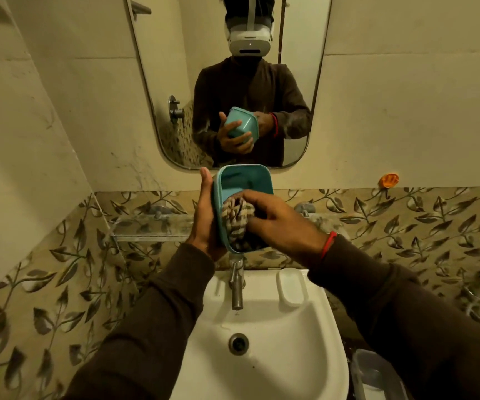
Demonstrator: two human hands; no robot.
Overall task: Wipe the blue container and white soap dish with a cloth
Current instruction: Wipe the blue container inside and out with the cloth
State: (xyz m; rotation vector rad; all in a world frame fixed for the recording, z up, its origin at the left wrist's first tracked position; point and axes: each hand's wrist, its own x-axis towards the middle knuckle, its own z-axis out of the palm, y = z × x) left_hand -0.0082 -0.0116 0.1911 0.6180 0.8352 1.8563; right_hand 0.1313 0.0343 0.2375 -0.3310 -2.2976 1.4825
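Note:
I hold the blue container (244,180) up above the sink, its open mouth facing me. My left hand (205,217) grips its left side and bottom. My right hand (279,223) is inside the mouth, closed on a striped brown-and-white cloth (237,219) pressed against the inner wall. The white soap dish (292,287) lies on the sink's rim, to the right of the tap, untouched.
A white sink (262,342) with a metal tap (236,287) sits below my hands. A mirror (175,82) hangs behind, above a glass shelf (146,226). An orange hook (389,180) is on the right wall, and a clear plastic box (374,376) stands at the lower right.

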